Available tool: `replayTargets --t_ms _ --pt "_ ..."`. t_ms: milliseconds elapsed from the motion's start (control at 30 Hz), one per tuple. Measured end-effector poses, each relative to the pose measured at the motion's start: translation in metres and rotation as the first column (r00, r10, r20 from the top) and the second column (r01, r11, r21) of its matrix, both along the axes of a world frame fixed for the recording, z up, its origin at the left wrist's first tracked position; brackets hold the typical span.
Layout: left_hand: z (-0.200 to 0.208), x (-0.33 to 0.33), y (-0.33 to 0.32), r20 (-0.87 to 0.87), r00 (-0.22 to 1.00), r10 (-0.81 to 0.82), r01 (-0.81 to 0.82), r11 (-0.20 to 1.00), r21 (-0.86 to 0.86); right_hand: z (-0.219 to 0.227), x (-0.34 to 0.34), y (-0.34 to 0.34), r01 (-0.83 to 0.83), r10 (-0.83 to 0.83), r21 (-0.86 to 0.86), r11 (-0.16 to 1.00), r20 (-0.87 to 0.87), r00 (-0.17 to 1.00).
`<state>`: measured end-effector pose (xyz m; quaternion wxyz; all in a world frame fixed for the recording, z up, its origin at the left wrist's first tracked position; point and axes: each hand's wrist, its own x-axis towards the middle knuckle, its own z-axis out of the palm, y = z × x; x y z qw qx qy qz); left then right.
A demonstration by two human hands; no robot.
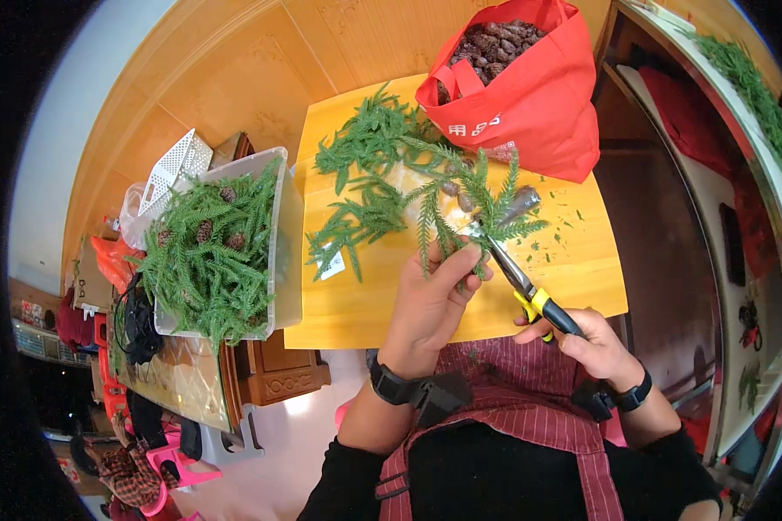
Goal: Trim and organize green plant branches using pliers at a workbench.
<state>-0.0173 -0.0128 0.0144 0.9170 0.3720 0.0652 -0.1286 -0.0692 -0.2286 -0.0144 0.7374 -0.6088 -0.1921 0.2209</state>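
Between the fingertips of my left hand [443, 291] is an artificial pine sprig [471, 195], its green needled branches fanning out over the table. My right hand [586, 343] is wrapped round the black and yellow handles of a pair of pliers [517, 273]. The jaws of the pliers reach in at the stem of the sprig, close to my left fingertips; the needles partly cover the jaws. Just behind the sprig lie a small pine cone [465, 201] and a dark cylinder [521, 204]. More loose green sprigs [374, 135] are heaped on the yellow table [365, 304].
A red bag [539, 122] full of pine cones stands at the table's far right. To the left, a clear plastic bin [282, 234] is piled with green sprigs and several pine cones. Needle scraps [554, 236] lie at the right. A person [130, 473] sits at the lower left.
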Motion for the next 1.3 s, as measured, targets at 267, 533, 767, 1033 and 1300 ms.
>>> replayTargets --t_ms 267,533,767,1033,1300 --pt "0.002 -0.003 -0.001 -0.031 0.999 -0.024 0.021 0.996 -0.081 0.01 0.005 0.005 0.156 -0.03 -0.342 0.927 0.349 0.937" --pt "-0.001 -0.002 0.0 -0.035 0.995 -0.094 0.088 0.985 -0.149 0.012 0.009 0.002 0.261 -0.016 -0.39 0.883 0.532 0.847" --pt "0.0 -0.003 0.0 -0.016 0.994 -0.112 0.109 0.984 -0.138 0.01 0.01 0.001 0.224 -0.038 -0.351 0.909 0.465 0.884" --pt "0.001 -0.003 0.002 0.008 0.994 -0.108 0.109 0.989 -0.102 0.006 0.011 0.0 0.222 -0.008 -0.384 0.896 0.486 0.874" --pt "0.004 -0.005 0.002 0.001 0.992 -0.125 0.124 0.986 -0.116 0.002 0.007 -0.004 0.273 0.003 -0.448 0.851 0.524 0.852"
